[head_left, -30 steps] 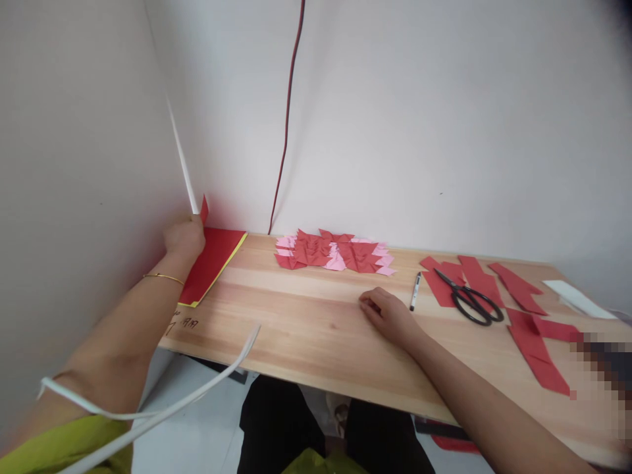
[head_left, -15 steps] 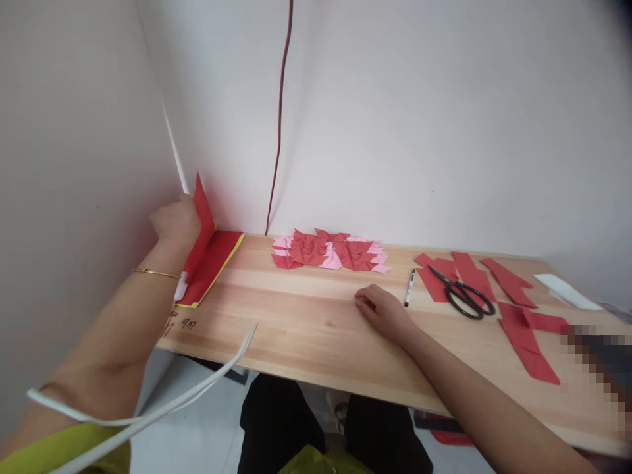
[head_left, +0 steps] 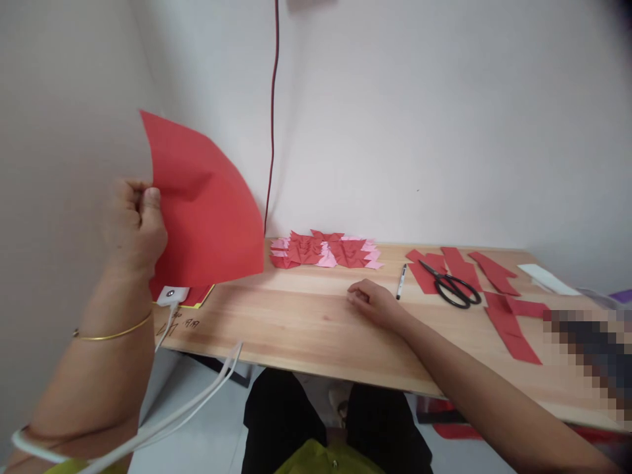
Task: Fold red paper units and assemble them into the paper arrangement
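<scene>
Pinched at its left edge, a sheet of red paper (head_left: 207, 204) hangs from my left hand (head_left: 141, 220), raised above the table's left end. Below it, partly covered, lies a stack of red paper with a yellow edge (head_left: 200, 299), and a white device with a cable (head_left: 171, 295) rests on it. My right hand (head_left: 372, 301) lies on the wooden table with fingers loosely curled; nothing shows in them. A capped marker (head_left: 401, 282) is the closest thing to its right. Folded red and pink paper pieces (head_left: 323, 252) sit in rows beyond it.
Black-handled scissors (head_left: 453, 286) lie on cut red paper pieces (head_left: 513, 329) at the right. Some white paper (head_left: 550, 279) is at the far right. A dark red cord (head_left: 271, 125) runs down the wall, and a white cable (head_left: 197, 398) crosses near my left arm.
My left hand has lifted the red sheet off the stack, bringing it up and nearer. The white device on the stack has come into view. My right hand rests as before.
</scene>
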The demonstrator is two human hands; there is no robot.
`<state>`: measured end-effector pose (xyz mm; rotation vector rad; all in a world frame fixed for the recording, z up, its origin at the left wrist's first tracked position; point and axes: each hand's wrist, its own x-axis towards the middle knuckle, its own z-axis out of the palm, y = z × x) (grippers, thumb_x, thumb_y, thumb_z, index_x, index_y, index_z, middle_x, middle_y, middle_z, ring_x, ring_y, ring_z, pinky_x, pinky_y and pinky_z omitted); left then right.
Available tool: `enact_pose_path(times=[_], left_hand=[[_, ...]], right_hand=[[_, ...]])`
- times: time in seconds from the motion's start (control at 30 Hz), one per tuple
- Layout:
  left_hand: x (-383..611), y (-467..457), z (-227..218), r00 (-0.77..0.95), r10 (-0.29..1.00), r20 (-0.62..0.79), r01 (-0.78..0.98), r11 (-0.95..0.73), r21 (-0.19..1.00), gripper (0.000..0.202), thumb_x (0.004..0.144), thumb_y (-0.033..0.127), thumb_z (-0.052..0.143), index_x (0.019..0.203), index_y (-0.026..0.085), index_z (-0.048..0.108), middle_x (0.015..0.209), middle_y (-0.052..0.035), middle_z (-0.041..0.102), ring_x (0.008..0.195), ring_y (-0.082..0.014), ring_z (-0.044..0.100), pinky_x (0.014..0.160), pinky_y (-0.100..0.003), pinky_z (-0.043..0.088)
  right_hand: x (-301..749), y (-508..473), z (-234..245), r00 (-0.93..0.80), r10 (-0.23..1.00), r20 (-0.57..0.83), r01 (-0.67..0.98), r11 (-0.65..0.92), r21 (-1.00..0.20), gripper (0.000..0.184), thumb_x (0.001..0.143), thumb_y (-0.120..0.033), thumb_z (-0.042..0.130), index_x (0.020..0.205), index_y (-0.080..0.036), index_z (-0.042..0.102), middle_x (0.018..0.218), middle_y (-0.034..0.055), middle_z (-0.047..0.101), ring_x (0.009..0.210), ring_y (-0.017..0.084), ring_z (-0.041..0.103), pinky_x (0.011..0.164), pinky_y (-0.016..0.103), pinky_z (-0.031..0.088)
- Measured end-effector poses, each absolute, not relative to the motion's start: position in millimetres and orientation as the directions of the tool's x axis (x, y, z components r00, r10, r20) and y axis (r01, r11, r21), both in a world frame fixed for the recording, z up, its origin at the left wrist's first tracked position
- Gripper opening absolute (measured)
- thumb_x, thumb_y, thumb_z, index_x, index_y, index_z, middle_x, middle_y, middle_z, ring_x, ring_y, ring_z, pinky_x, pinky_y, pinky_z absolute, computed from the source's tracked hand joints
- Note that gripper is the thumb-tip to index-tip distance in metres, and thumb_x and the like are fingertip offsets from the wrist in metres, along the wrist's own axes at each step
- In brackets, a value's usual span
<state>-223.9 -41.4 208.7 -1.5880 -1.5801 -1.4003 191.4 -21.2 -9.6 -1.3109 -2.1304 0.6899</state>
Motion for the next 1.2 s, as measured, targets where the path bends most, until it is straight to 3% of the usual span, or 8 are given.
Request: enact_pose_path(times=[0.13,0.27,0.37,0.47,0.7,0.87,1.0,1.2], left_hand=[[-183.1,-63.4,198.4,-0.12,0.428,0.896,0.878,-0.374,0.297,0.024,0.088,0.034,0.05,0.095,0.013,0.056,0.071,0.0029,0.047,0.061,-0.0078,0.041,0.069,-0.025,0.043],[-139.4,-71.8,173.9,-0.042,0.504,0.863,0.838,-0.452,0.305,0.02,0.089,0.032,0.047,0.096,0.016,0.056,0.074,0.0013,0.053,0.065,-0.0098,0.048,0.066,-0.024,0.042],[-113.0,-69.9,154.7,0.022,0.557,0.83,0.79,-0.519,0.327,0.016,0.089,0.031,0.047,0.09,0.018,0.056,0.075,0.0002,0.056,0.067,-0.0118,0.053,0.065,-0.025,0.043],[-97.8,-63.8,141.3,0.124,0.655,0.746,0.674,-0.607,0.421,0.017,0.087,0.033,0.05,0.093,0.019,0.057,0.078,-0.0006,0.06,0.069,-0.0123,0.056,0.065,-0.025,0.045],[-92.7,-75.0,138.4,0.274,0.715,0.643,0.515,-0.674,0.53,0.019,0.079,0.037,0.063,0.084,0.019,0.066,0.084,-0.0039,0.068,0.082,-0.018,0.063,0.077,-0.031,0.049],[-94.9,-101.1,111.7,0.481,0.63,0.609,0.37,-0.776,0.511,0.024,0.084,0.04,0.057,0.077,0.02,0.068,0.08,-0.0076,0.068,0.08,-0.0183,0.062,0.078,-0.034,0.048],[-97.7,-115.6,56.7,0.512,0.723,0.464,0.38,-0.675,0.632,0.041,0.09,0.047,0.04,0.077,0.021,0.068,0.083,-0.0105,0.068,0.082,-0.0195,0.062,0.077,-0.034,0.048],[-96.5,-136.0,10.4,0.516,0.81,0.279,0.518,-0.554,0.652,0.022,0.084,0.034,0.051,0.08,0.02,0.067,0.085,-0.0084,0.067,0.084,-0.0194,0.061,0.08,-0.032,0.047]], right_hand=[[189.5,-24.1,21.0,-0.411,0.91,0.059,0.356,0.219,-0.908,0.047,0.083,-0.048,0.053,0.119,-0.02,0.053,0.117,0.0121,0.061,0.105,0.022,0.058,0.089,0.039,0.046],[180.7,-33.6,57.3,-0.429,0.887,0.168,0.038,0.204,-0.978,0.063,0.079,-0.051,0.06,0.134,-0.026,0.04,0.136,0.0118,0.049,0.124,0.022,0.048,0.097,0.04,0.043],[175.2,-37.0,72.8,-0.349,0.908,0.231,-0.108,0.206,-0.973,0.055,0.078,-0.048,0.063,0.125,-0.025,0.049,0.126,0.0102,0.058,0.114,0.021,0.055,0.095,0.039,0.045],[180.1,-37.8,83.8,-0.207,0.938,0.279,-0.182,0.243,-0.953,0.032,0.075,-0.043,0.068,0.098,-0.021,0.061,0.1,0.0044,0.068,0.093,0.017,0.063,0.09,0.038,0.048],[222.8,-76.2,119.1,-0.145,0.864,0.482,0.203,0.503,-0.84,0.023,0.074,-0.038,0.071,0.091,-0.023,0.069,0.092,0.0023,0.069,0.09,0.021,0.063,0.084,0.039,0.05],[247.2,-118.7,86.8,-0.33,0.786,0.523,0.363,0.617,-0.698,0.015,0.083,-0.036,0.061,0.078,-0.025,0.07,0.086,0.0057,0.069,0.086,0.022,0.064,0.079,0.037,0.051],[250.9,-135.6,33.6,-0.451,0.785,0.425,0.444,0.61,-0.656,0.018,0.087,-0.035,0.054,0.087,-0.027,0.071,0.095,0.0066,0.07,0.095,0.022,0.062,0.085,0.037,0.05],[240.4,-148.7,5.8,-0.51,0.828,0.232,0.602,0.536,-0.591,0.027,0.091,-0.037,0.044,0.084,-0.023,0.066,0.089,0.008,0.069,0.086,0.021,0.061,0.081,0.036,0.046]])
